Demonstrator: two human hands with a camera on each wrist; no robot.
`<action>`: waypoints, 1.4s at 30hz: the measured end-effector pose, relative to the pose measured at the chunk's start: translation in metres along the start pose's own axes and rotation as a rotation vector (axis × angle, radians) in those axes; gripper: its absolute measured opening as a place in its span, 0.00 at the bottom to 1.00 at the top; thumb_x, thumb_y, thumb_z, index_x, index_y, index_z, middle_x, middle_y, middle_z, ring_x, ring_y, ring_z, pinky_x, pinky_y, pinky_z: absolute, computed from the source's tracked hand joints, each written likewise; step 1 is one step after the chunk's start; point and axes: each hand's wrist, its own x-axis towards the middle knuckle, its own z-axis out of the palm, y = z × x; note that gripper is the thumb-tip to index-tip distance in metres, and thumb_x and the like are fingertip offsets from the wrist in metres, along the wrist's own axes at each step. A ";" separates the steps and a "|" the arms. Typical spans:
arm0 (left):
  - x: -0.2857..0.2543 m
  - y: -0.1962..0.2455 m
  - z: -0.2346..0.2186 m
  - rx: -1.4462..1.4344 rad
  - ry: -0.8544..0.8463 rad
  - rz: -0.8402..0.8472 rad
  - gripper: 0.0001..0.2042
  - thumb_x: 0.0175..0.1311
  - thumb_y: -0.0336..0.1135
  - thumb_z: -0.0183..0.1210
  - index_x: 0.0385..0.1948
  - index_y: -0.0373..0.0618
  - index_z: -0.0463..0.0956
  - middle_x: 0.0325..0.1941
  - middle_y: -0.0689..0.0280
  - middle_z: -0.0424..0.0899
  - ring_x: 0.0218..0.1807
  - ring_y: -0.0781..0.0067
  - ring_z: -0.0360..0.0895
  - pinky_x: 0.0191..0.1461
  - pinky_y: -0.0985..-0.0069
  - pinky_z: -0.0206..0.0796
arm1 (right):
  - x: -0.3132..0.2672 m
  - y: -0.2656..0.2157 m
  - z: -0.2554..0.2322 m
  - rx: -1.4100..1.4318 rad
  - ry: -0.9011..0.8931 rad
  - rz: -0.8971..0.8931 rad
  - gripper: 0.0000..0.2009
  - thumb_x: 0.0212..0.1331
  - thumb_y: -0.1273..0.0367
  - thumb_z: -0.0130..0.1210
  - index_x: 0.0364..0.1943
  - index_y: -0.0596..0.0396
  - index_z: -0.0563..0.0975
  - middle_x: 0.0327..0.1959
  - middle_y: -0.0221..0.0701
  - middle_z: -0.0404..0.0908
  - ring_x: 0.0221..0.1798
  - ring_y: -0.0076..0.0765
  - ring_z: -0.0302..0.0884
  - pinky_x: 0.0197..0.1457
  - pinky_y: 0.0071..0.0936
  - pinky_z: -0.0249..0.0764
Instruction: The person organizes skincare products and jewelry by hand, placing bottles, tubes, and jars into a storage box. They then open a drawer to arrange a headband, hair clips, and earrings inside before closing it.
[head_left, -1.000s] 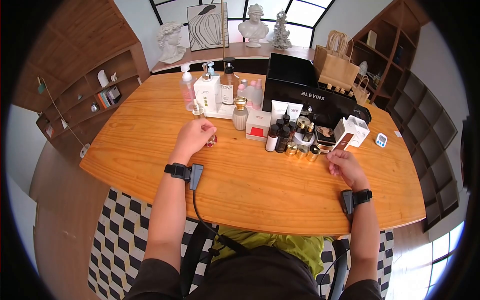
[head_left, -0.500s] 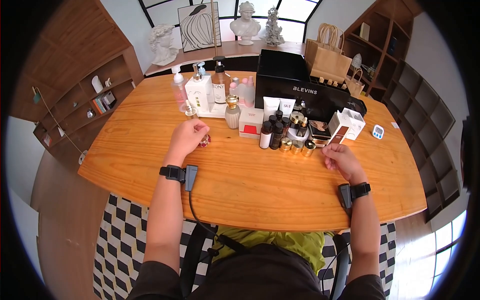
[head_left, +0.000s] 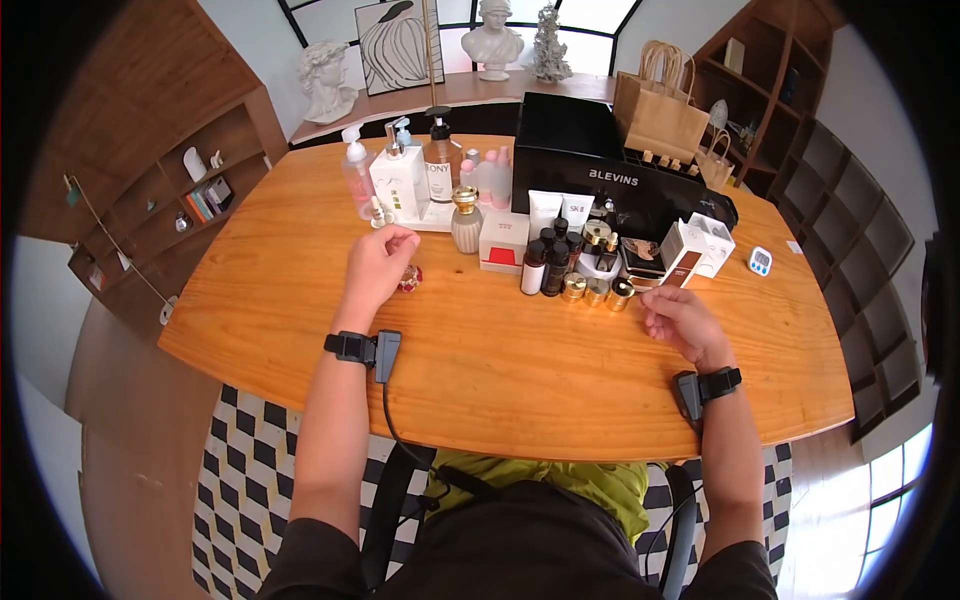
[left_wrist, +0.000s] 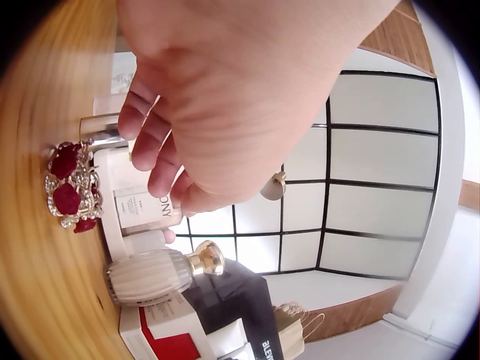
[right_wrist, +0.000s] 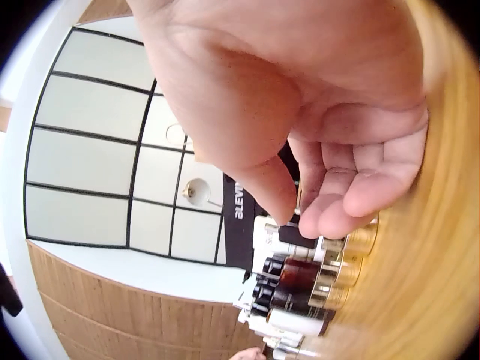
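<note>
My left hand [head_left: 380,264] hovers over the left part of the table, its fingers [left_wrist: 151,144] loosely bent around nothing visible. Just below its fingertips sits a small ornament with red rosettes and clear stones [left_wrist: 67,186]. Beyond that hand, partly hidden by it, stands a slim dropper bottle [head_left: 379,212]. On the other side my right hand [head_left: 686,322] is held low over the wood, thumb [right_wrist: 271,196] close to the loosely curled fingers. Its fingertips are right beside the gold-lidded jars [head_left: 620,293], and no object shows in it.
A ribbed perfume bottle [head_left: 466,222] and a white-and-red box [head_left: 502,243] stand mid-table. Behind them are pump bottles [head_left: 397,182] and a black case [head_left: 565,140]. Dark bottles [head_left: 553,270], tubes [head_left: 545,212] and boxes [head_left: 692,247] cluster at right, near a timer [head_left: 760,262].
The view has shifted slightly. My left hand has moved a little away from me, off the red ornament. The right hand has edged left towards the gold-lidded jars.
</note>
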 end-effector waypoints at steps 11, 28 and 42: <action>0.029 0.031 0.038 -0.160 0.045 0.035 0.16 0.70 0.36 0.69 0.53 0.37 0.83 0.37 0.68 0.87 0.37 0.81 0.75 0.42 0.78 0.71 | -0.006 0.013 0.105 0.269 -0.108 0.278 0.06 0.74 0.69 0.60 0.39 0.56 0.82 0.27 0.23 0.79 0.27 0.21 0.73 0.32 0.21 0.71; 0.019 0.036 0.082 -0.225 0.068 -0.052 0.31 0.70 0.29 0.67 0.73 0.42 0.65 0.66 0.60 0.73 0.67 0.70 0.70 0.69 0.69 0.69 | 0.054 0.003 0.020 0.149 -0.866 0.206 0.14 0.73 0.68 0.66 0.56 0.60 0.81 0.48 0.28 0.86 0.49 0.22 0.83 0.54 0.23 0.80; 0.016 0.032 0.096 -0.200 0.038 -0.200 0.30 0.66 0.21 0.68 0.69 0.38 0.67 0.61 0.59 0.76 0.63 0.68 0.77 0.59 0.72 0.80 | 0.053 0.010 0.024 0.464 -1.106 0.633 0.20 0.74 0.70 0.62 0.66 0.63 0.76 0.55 0.38 0.86 0.58 0.37 0.85 0.64 0.33 0.77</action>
